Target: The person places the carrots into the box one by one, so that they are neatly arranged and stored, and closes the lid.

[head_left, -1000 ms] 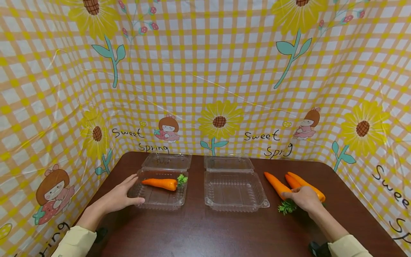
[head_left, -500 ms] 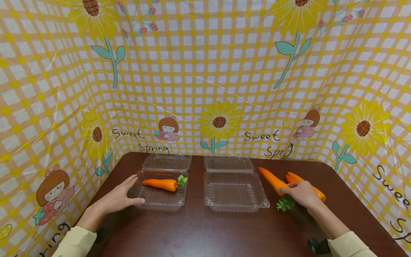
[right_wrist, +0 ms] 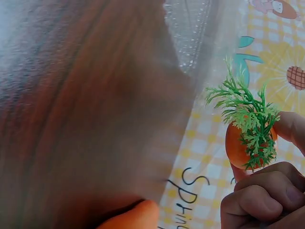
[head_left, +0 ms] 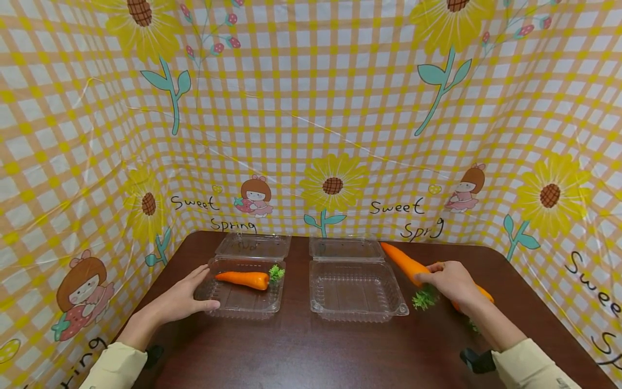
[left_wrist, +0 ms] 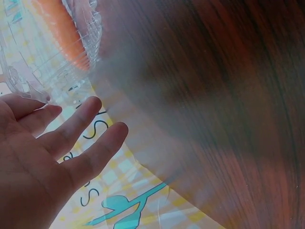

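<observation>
My right hand [head_left: 453,282] pinches an orange carrot [head_left: 402,262] near its thick end, its green leafy top hanging toward me. In the right wrist view that carrot [right_wrist: 237,146] shows end-on, with thumb and fingers around it. My left hand [head_left: 181,294] rests at the left side of the left clear plastic box [head_left: 245,308], thumb and fingers spread. Inside that box lies another carrot [head_left: 245,279], its leaves to the right. The right clear box [head_left: 347,312] stands with its lid folded back, left of the held carrot.
Partly hidden behind my right hand, more carrot [head_left: 486,294] lies on the dark brown table [head_left: 311,351]. The lids of both boxes lie back toward the checked cloth [head_left: 311,119], which encloses the table at the back and sides.
My right hand has lifted the carrot and carried it left and slightly away from me, toward the right box. My left hand has stayed in place.
</observation>
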`<state>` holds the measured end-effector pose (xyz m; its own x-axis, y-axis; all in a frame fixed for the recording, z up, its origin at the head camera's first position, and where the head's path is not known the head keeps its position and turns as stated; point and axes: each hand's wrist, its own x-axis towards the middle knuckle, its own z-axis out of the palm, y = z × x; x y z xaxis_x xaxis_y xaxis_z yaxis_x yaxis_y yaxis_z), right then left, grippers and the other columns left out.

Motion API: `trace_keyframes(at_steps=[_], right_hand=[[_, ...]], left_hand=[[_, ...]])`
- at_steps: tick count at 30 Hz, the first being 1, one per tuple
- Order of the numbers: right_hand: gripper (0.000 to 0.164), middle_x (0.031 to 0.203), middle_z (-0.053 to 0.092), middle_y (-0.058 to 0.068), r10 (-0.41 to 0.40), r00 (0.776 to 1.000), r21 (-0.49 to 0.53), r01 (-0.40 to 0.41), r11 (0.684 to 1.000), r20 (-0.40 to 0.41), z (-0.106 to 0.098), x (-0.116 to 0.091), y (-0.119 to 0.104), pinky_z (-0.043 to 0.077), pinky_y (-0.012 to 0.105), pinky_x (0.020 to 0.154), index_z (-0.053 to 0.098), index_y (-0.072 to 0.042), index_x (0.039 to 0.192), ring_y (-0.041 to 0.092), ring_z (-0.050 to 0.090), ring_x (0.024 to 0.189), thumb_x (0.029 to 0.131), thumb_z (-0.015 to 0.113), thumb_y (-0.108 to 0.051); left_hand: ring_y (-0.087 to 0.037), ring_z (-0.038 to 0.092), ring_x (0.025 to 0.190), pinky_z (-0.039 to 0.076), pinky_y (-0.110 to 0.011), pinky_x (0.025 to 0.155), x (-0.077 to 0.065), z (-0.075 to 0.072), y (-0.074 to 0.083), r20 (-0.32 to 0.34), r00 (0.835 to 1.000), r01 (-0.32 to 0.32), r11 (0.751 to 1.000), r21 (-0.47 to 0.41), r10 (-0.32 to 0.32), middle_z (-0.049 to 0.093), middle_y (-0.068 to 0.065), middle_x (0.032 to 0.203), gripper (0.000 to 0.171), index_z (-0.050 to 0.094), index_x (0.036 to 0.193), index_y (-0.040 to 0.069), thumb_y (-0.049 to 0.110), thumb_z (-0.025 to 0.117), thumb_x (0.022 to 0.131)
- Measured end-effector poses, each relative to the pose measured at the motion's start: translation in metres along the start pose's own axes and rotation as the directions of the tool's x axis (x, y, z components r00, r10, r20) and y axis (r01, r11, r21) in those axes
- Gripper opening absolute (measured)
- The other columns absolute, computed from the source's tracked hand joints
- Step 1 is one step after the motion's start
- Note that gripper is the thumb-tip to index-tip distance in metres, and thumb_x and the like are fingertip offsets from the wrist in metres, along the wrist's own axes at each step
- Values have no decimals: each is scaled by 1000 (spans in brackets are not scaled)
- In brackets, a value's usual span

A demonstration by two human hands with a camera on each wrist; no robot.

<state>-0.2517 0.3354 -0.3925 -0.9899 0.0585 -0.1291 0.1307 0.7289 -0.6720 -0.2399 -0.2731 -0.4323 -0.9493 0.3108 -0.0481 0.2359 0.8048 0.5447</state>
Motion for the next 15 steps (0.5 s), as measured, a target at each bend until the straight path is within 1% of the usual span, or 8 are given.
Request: trace_keyframes(at_steps=[2, 3, 6, 8, 11, 15], right_hand=[[71, 132, 56, 32, -13, 1000, -6, 13, 1000, -4, 0, 1, -4, 44, 36, 77, 62, 11, 127, 34, 55, 102, 89, 73, -48], [70, 130, 57, 30, -16, 1000, -7, 16, 1000, -2, -1, 1, -6, 43, 35, 75, 62, 10, 127, 32, 55, 100, 89, 73, -47], [69, 131, 57, 29, -32, 999, -11, 32, 999, 12, -2, 2, -12, 45, 36, 78, 62, 9, 128, 32, 57, 102, 90, 73, -46], [68, 132, 57, 29, -41, 999, -19, 42, 999, 24, -2, 2, -17, 45, 37, 80, 62, 9, 129, 31, 57, 103, 90, 72, -46], [67, 132, 57, 27, -52, 998, -26, 53, 998, 41, -3, 3, -25, 44, 36, 78, 61, 7, 130, 30, 55, 101, 90, 72, -45], [65, 129, 60, 27, -78, 996, -38, 80, 996, 44, -2, 5, -38, 47, 34, 76, 63, 8, 129, 29, 59, 99, 90, 73, -43]], left_hand=[[-50, 22, 149, 29, -69, 111, 0, 0, 0, 3, 1000, 1, 1000, -2, -1, 14, -25, 166, 106, 22, 158, -5, 55, 74, 87], [-51, 22, 148, 29, -69, 111, 0, 0, 1, 5, 1000, 1, 1000, 1, -1, 14, -25, 166, 106, 22, 158, -6, 55, 73, 87], [-50, 21, 149, 29, -69, 111, 0, 0, 1, 7, 1000, 14, 1000, -8, -14, 14, -23, 167, 107, 22, 158, -4, 55, 74, 86], [-51, 22, 148, 30, -69, 111, 0, 0, 1, 8, 1000, 9, 1000, -3, -9, 14, -24, 166, 106, 22, 158, -5, 55, 73, 87], [-50, 22, 149, 30, -69, 111, 0, -1, 1, 8, 1000, 10, 1000, -6, -10, 14, -24, 166, 106, 22, 158, -5, 54, 74, 87], [-51, 22, 149, 30, -69, 111, 0, -1, 1, 8, 1000, 10, 1000, -5, -10, 14, -25, 166, 106, 22, 157, -6, 54, 74, 87]])
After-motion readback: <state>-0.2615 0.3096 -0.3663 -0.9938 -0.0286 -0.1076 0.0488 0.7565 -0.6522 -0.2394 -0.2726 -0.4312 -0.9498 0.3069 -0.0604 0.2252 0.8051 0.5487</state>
